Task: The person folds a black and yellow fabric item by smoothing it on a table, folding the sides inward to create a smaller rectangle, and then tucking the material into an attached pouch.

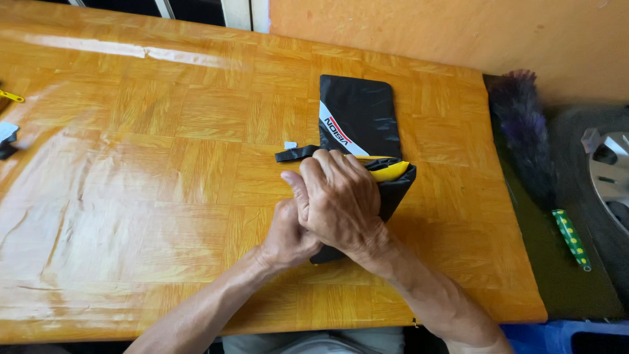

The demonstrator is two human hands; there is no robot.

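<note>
obs: black garment (357, 115) with a white-and-red stripe and yellow trim lies on the table (164, 164), right of centre. its far half is flat and already a neat rectangle. the near half is bunched under both hands; a yellow edge (390, 172) shows at the fold line and a black strap (295, 155) sticks out to the left.

progress (judgement): folding looks partly done. the far section is squared off and smooth. the near section is doubled over but not yet flattened, and the strap is not yet tucked in. what is left, by the look of it: press the near fold, bring in the strap, square the bundle.

hands: right hand (341, 200) lies on top, palm down, fingers curled over the fold and pressing it to the table. it covers most of the near half. left hand (285, 239) sits just under and behind the right, mostly hidden; cannot tell whether it grips cloth or only braces.

position: garment is directly beneath the right hand and runs away from it toward the far edge of the table. its near corner pokes out dark below the right wrist.

surroundings: a purple duster (521, 124) and a green spotted stick (571, 239) lie on the dark surface right of the table, well apart from the hands. a wheel (609, 174) shows at the right edge.
</note>
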